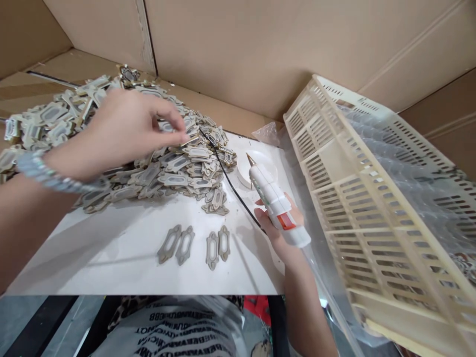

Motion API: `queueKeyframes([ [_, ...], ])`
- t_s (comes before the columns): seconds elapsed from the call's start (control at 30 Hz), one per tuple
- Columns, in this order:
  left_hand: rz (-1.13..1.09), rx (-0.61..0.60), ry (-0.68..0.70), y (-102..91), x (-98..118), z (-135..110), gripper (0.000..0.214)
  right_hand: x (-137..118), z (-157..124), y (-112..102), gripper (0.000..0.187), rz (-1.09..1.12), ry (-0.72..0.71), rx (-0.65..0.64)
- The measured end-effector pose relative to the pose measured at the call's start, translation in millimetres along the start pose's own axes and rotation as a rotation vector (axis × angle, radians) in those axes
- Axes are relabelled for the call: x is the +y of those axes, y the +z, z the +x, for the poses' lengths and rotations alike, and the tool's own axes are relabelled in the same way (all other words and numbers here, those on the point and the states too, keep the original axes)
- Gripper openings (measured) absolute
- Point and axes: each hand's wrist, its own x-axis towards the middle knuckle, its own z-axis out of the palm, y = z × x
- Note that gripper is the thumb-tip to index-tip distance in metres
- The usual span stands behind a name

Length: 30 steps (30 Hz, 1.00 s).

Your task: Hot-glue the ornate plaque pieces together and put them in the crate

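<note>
My left hand (126,131) reaches over a big heap of flat grey-gold ornate frame pieces (178,168), its thumb and fingers pinched on one piece at the top of the heap. My right hand (278,228) grips a white glue gun (275,201) with an orange trigger, its metal nozzle pointing up and left toward a white round dish (266,166). The gun's black cord (230,183) runs across the heap. On the white board (111,253) in front lie two pairs of the same pieces (195,244), side by side.
A cream slotted plastic crate (375,208) lined with bubble wrap stands tilted at the right. Cardboard walls (238,49) enclose the back and left. A bracelet sits on my left wrist (48,173). Clear plastic wrap (266,133) lies behind the dish.
</note>
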Motion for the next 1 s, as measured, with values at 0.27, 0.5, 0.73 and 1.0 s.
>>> queueKeyframes([
  [0.27,-0.02,-0.602,0.194,16.7,-28.7,-113.8,0.052,-3.0,-3.3,-2.7,0.013,0.01,0.052,-0.008],
  [0.5,-0.03,-0.482,0.257,32.9,-28.1,-133.3,0.045,0.9,-8.6,1.7,0.018,0.085,0.112,-0.031],
  [0.73,-0.118,-0.359,0.388,35.1,-3.7,-108.2,0.049,-8.6,-10.0,6.1,0.026,0.28,0.321,-0.121],
  [1.0,-0.256,-0.31,0.556,53.2,46.3,-75.8,0.048,-10.2,-13.8,17.5,0.029,0.475,0.423,-0.186],
])
